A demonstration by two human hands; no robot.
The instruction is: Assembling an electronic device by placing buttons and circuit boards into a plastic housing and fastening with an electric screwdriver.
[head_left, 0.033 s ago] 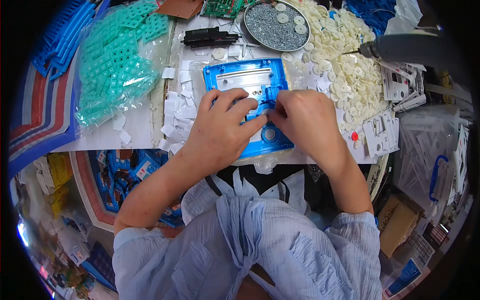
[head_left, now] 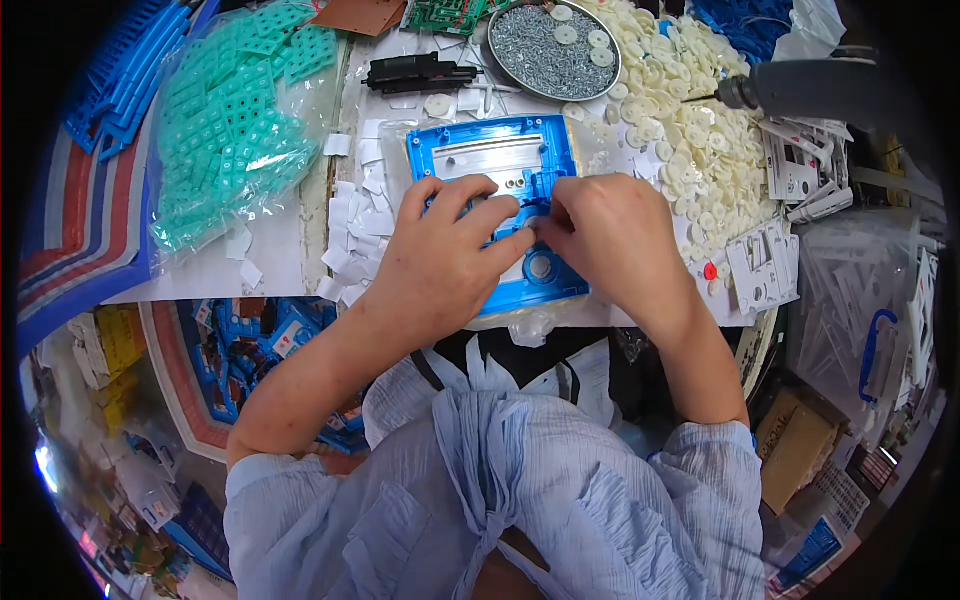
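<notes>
In front of me a blue plastic housing (head_left: pixel 553 287) lies on clear plastic wrapping, its inner side with posts and a round ring facing up. My left hand (head_left: pixel 445 245) lies across its left and middle part. The fingers are bent over the housing, and the thumb reaches toward the ring area. Over the right part, my right hand (head_left: pixel 612 232) is closed, with thumb and fingertips pinched together close to the left thumb. Whatever sits between those fingertips is hidden or too small to tell.
Behind the housing stand a round metal tray (head_left: pixel 550 60) of screws and a black elongated part (head_left: pixel 420 73). White plastic discs (head_left: pixel 665 120) are heaped to the right, below a grey power screwdriver (head_left: pixel 800 88). A bag of green plastic pieces (head_left: pixel 235 130) lies left.
</notes>
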